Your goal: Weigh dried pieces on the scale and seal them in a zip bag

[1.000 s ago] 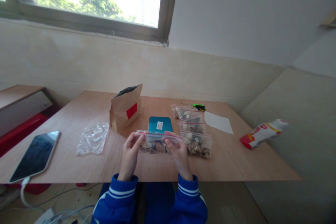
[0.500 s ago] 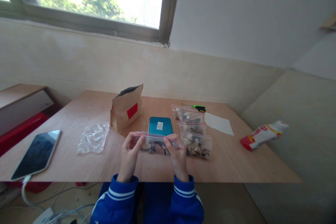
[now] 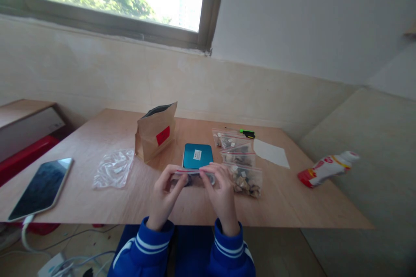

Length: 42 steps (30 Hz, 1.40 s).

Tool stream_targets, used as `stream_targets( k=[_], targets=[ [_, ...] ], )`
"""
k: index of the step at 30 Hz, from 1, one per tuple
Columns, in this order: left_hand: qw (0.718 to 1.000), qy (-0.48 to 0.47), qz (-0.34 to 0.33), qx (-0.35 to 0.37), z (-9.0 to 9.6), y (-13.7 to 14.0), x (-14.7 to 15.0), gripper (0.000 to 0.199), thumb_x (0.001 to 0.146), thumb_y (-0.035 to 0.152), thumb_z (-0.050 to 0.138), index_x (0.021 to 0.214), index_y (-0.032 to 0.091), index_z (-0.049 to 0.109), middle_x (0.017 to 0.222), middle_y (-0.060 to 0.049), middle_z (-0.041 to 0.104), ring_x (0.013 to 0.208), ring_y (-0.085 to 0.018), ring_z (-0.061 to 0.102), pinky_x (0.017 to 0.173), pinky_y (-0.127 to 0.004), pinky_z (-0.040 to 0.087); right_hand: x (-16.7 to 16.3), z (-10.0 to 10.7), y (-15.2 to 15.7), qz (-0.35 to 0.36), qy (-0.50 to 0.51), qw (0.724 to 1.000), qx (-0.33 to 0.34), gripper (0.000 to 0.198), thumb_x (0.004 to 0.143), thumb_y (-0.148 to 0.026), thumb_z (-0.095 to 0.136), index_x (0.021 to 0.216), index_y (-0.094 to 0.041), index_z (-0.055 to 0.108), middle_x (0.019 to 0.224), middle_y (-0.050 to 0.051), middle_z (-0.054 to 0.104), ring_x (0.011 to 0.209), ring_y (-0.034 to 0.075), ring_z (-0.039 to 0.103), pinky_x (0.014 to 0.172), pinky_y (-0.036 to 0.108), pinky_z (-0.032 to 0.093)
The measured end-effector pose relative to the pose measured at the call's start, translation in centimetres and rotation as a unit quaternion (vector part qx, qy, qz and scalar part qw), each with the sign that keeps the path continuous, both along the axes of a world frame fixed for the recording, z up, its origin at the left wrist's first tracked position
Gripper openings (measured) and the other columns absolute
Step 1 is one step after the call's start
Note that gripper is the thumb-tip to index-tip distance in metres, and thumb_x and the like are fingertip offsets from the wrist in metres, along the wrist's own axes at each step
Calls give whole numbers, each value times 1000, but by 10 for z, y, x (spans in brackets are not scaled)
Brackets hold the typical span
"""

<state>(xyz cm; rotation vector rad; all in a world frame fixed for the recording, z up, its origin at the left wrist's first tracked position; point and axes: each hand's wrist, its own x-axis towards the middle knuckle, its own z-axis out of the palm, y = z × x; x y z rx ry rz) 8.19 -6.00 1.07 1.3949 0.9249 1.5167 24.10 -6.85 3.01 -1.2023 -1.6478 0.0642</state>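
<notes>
Left hand (image 3: pixel 166 192) and right hand (image 3: pixel 221 189) are both pinching the top edge of a red-striped zip bag (image 3: pixel 195 175), one toward each end. It's over the bench (image 3: pixel 286 201), just on the near side of a teal box (image 3: pixel 191 152). Three filled zip bags (image 3: pixel 241 159) lie to the right, kraft pouch (image 3: pixel 150 139) stands back left

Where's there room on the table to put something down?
The table is bare between the bottle and the front filled bag. Another bare patch lies left of the paper bag, behind the crumpled clear bag. It's crowded in the middle: left hand, right hand, held bag, blue box, more filled bags.
</notes>
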Motion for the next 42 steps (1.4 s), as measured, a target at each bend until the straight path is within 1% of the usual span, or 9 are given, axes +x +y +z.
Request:
stream_targets(
  k=[2, 5, 9, 15, 18, 21, 25, 35, 42],
  targets=[
    [1000, 16, -3, 11, 0, -1, -1, 10, 86, 25, 59, 95, 20, 59, 87, 0, 61, 80, -12, 61, 71, -23, 50, -3, 0, 1, 5, -2, 1000, 9, 6, 87, -20, 61, 81, -21, 64, 81, 1, 68, 88, 19, 61, 88, 36, 40],
    [998, 54, -1, 32, 3, -1, -2, 7, 87, 24, 58, 92, 20, 59, 86, 0, 60, 83, -12, 60, 74, -22, 49, -4, -3, 2, 1, 7, 1000, 7, 12, 87, -18, 61, 75, -20, 62, 75, 0, 66, 77, 17, 59, 78, 32, 40],
    [996, 84, -5, 37, 4, 0, 2, 9, 86, 26, 59, 92, 19, 59, 88, -1, 60, 84, -13, 59, 72, -22, 48, -4, -9, 3, -23, 9, 1000, 15, 18, 89, -13, 56, 73, -20, 59, 71, -1, 63, 72, 16, 56, 75, 31, 39],
    [997, 76, 24, 6, 2, 3, 9, 11, 85, 29, 60, 88, 19, 60, 80, 0, 62, 74, -12, 61, 64, -21, 50, -5, -11, 6, -25, 4, 1000, -3, 15, 90, -18, 57, 76, -21, 61, 73, -1, 64, 74, 17, 55, 76, 31, 38],
    [995, 81, 56, 8, 2, 5, 10, 11, 84, 30, 62, 88, 19, 61, 80, 0, 64, 73, -12, 62, 63, -20, 50, -7, -6, 5, -3, -2, 1000, -21, 5, 89, -20, 58, 90, -22, 63, 85, 1, 68, 84, 18, 57, 81, 32, 38],
    [995, 85, 57, 16, 3, 6, 11, 10, 83, 29, 62, 86, 19, 63, 80, 0, 65, 74, -13, 64, 64, -21, 52, -11, 0, 3, 21, 2, 1000, -17, 12, 88, -20, 60, 99, -21, 62, 96, 2, 68, 95, 19, 57, 87, 33, 38],
    [995, 87, 51, 15, 4, 4, 12, 11, 83, 29, 62, 85, 19, 63, 81, -2, 66, 75, -14, 65, 64, -23, 54, -15, 1, 3, 34, 15, 999, -2, 4, 89, -19, 59, 86, -22, 62, 87, 0, 68, 88, 17, 58, 84, 32, 39],
    [983, 160, 68, 52, 10, 1, 11, 9, 86, 28, 59, 88, 20, 62, 82, -2, 66, 76, -15, 66, 66, -24, 53, -24, -2, 6, -10, 19, 1000, 17, 18, 91, -13, 48, 77, -21, 56, 75, 1, 64, 75, 17, 57, 78, 33, 38],
    [962, 216, 126, 109, 4, -1, 16, 6, 86, 24, 59, 91, 21, 61, 87, -4, 65, 83, -18, 64, 72, -28, 52, -27, -7, 9, -26, -1, 999, 22, 21, 92, -13, 44, 77, -21, 55, 72, 1, 59, 74, 17, 54, 75, 31, 40]
  ],
)
